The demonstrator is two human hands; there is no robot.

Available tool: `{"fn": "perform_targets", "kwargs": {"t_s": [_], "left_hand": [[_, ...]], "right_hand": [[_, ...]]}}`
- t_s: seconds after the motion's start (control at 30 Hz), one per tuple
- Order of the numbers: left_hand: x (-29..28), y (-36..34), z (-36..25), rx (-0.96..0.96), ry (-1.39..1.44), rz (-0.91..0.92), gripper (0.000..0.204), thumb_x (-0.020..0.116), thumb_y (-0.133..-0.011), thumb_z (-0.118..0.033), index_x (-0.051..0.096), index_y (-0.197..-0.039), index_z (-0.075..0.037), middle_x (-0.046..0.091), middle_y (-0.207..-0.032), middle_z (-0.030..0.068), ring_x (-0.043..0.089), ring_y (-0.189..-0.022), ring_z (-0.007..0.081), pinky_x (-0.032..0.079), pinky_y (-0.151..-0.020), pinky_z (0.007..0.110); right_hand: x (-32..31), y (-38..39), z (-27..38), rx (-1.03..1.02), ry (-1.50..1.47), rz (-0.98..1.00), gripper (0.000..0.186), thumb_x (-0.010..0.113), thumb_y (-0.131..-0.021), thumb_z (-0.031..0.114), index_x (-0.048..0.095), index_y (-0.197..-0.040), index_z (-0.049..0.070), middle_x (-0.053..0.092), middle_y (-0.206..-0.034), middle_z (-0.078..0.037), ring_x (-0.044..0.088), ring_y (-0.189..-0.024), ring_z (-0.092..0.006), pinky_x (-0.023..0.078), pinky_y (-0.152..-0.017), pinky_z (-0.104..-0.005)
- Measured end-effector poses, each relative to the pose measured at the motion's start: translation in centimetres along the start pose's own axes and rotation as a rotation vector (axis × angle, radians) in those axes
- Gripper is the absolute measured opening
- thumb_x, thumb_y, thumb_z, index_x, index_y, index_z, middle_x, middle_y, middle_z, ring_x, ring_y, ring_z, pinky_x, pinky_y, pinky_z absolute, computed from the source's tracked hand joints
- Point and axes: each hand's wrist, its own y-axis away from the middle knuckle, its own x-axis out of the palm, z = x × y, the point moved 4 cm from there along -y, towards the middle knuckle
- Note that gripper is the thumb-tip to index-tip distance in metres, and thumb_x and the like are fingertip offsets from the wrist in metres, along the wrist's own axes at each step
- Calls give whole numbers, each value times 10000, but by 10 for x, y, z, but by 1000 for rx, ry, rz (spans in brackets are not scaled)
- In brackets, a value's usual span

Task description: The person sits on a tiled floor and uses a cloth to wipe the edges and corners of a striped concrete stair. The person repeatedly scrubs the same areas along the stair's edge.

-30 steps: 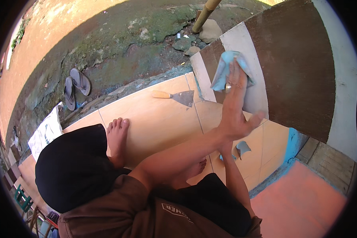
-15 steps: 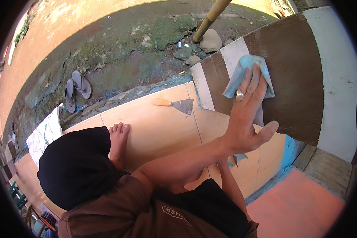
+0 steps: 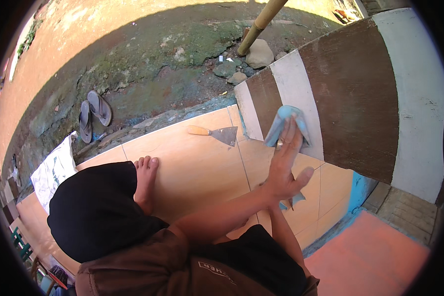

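Left hand (image 3: 285, 165) flat, thumb spread, fingers pressing blue sheet (image 3: 283, 112) against striped panel (image 3: 352, 103) | right hand: hidden, cannot tell state

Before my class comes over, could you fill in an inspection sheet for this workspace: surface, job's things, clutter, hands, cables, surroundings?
Surface: brown-and-white striped panel; beside it, peach floor tiles.
Job's things: bent blue sheet against the panel.
Clutter: scraper with a wooden handle lying on the tiles; curled blue-grey scrap by the right forearm.
Hands: left hand lays extended fingers on the sheet, thumb apart; right hand mostly hidden behind the left wrist, grip unclear.
Cables: nothing seen.
Surroundings: grey flip-flops, a bamboo pole and a large stone on rough ground.
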Motion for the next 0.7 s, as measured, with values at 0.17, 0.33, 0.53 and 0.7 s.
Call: {"fn": "perform_targets", "kwargs": {"t_s": [0.17, 0.33, 0.53, 0.7], "left_hand": [[-16, -58, 12, -43, -1, -222, 929, 592, -912, -436, 192, -1554, 104, 124, -1636, 323, 93, -1538, 453, 115, -1217, 524], [9, -103, -83, 299, -118, -8, 948, 584, -883, -509, 250, -1558, 65, 165, -1636, 299, 142, -1524, 468, 119, -1196, 590], [-34, -93, -10, -22, -1, -223, 894, 543, -930, -553, 344, -1501, 105, 294, -1577, 330, 212, -1504, 471, 158, -1201, 547], [-9, -108, -78, 299, -134, 3, 833, 535, -958, -458, 309, -1504, 130, 285, -1586, 323, 199, -1515, 440, 147, -1216, 485]], "right_hand": [[6, 8, -2, -62, 31, 92, 389, 713, -863, 265, 627, -1174, 47, 648, -1049, -150, 646, -979, -382, 519, -822, -433], [2, 21, -30, -117, -6, 56, 414, 695, -869, 258, 646, -1238, 76, 636, -1122, -183, 636, -996, -425, 516, -765, -466], [-4, 6, 2, 106, 69, 216, 359, 672, -892, 233, 646, -1220, 88, 616, -1182, -210, 635, -1003, -433, 517, -747, -460], [6, -1, -26, 17, 87, 89, 208, 659, -853, 171, 628, -1029, 64, 608, -1057, -191, 627, -867, -420, 503, -694, -477]]}}
